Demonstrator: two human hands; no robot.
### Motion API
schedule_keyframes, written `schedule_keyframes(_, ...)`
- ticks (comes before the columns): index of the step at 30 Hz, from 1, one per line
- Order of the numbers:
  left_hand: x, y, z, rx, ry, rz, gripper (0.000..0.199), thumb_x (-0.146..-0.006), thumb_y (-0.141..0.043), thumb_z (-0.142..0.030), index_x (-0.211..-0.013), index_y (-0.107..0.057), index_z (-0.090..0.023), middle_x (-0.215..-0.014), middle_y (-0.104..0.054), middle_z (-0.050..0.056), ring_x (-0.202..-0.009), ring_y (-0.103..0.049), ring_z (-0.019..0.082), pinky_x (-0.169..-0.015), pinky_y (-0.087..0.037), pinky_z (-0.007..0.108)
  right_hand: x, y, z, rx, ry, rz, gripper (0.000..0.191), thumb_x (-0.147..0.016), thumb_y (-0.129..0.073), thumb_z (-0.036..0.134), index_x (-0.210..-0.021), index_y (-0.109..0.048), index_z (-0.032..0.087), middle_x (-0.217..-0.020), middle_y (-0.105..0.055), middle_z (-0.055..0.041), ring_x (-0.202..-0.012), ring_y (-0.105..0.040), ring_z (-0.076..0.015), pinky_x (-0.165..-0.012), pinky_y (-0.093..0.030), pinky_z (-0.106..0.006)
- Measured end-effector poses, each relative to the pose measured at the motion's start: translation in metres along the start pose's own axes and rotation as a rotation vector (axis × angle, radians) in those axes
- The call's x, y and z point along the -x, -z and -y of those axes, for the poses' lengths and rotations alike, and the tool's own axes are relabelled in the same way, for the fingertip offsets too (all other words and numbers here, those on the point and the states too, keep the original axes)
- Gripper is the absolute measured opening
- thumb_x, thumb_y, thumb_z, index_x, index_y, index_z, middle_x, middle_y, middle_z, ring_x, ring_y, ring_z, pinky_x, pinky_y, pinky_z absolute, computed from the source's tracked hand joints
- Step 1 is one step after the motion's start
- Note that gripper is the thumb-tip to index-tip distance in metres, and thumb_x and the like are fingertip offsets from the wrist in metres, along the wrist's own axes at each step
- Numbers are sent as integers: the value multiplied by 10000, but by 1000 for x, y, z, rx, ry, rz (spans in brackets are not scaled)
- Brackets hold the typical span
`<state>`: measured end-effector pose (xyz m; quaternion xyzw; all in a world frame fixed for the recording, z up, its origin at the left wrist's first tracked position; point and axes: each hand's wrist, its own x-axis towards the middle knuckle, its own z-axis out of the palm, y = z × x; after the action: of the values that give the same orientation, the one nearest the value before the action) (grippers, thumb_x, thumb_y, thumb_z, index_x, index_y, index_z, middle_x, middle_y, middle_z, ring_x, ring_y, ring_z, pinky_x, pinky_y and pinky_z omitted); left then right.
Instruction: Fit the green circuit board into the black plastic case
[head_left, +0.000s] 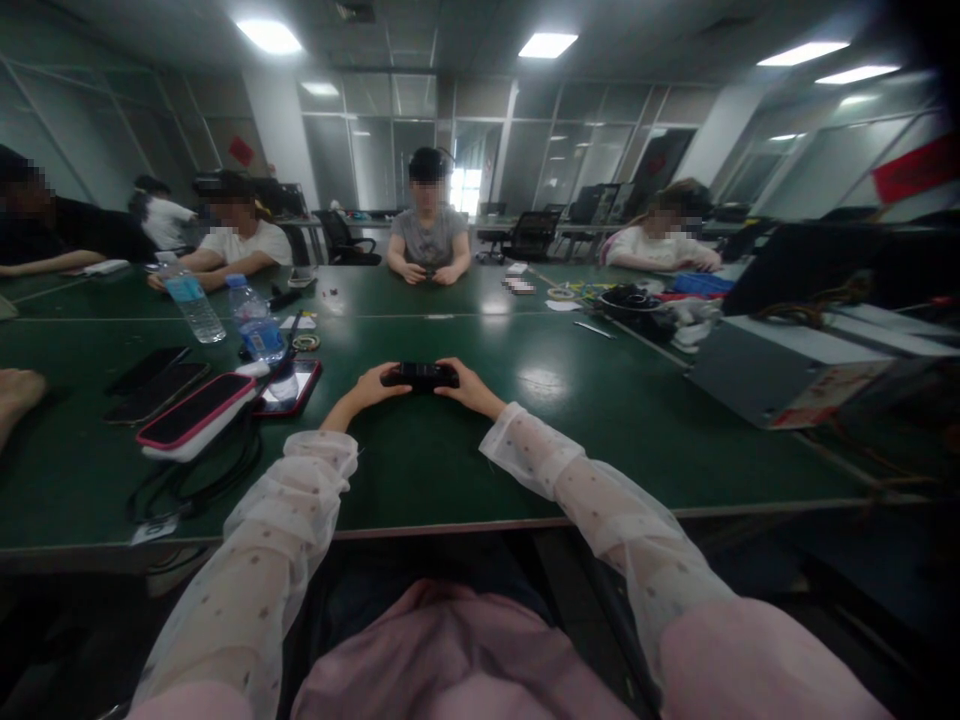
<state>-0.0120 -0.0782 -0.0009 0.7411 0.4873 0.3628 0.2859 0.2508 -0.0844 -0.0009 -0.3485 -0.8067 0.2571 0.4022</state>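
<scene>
Green surface (450, 470), bare along its near edge, with left hand (369, 388) and right hand (471, 387) curled around opposite ends of a small black device (418, 374), held level between them just over or on the surface (can't tell which). Device looks light, stiff, probably smooth and a bit slippery, fragile if dropped; best grip is the short ends, thumbs on the near side. Farther off, a labelled bottle (259, 322), then a person in a grey shirt (429, 238).

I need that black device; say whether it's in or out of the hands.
In: the left hand holds one end of the black device, the right hand the other.
</scene>
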Motion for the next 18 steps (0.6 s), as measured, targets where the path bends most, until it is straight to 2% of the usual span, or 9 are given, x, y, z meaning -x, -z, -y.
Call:
schedule_keyframes(8, -2, 0, 3, -42, -14, 13, 651, -612, -786, -489, -1179, -620, -216, -1198, -659, 73, -1168, -569, 318, -1034, -403, 442, 0, -1, -5, -33, 9, 9, 557, -709, -735, 276, -1211, -498, 232, -1182, -595, -73, -1111, -590, -255, -970, -464, -464)
schedule_keyframes(18, -4, -2, 10, -276, -88, 27, 730, -648, -735, -574, -1249, -563, -198, -1236, -632, 107, -1165, -572, 316, -1006, -424, 435, 0, -2, -6, 1, -10, -2, 588, -685, -761, 255, -1211, -502, 224, -1177, -607, -72, -1117, -590, -249, -977, -460, -447)
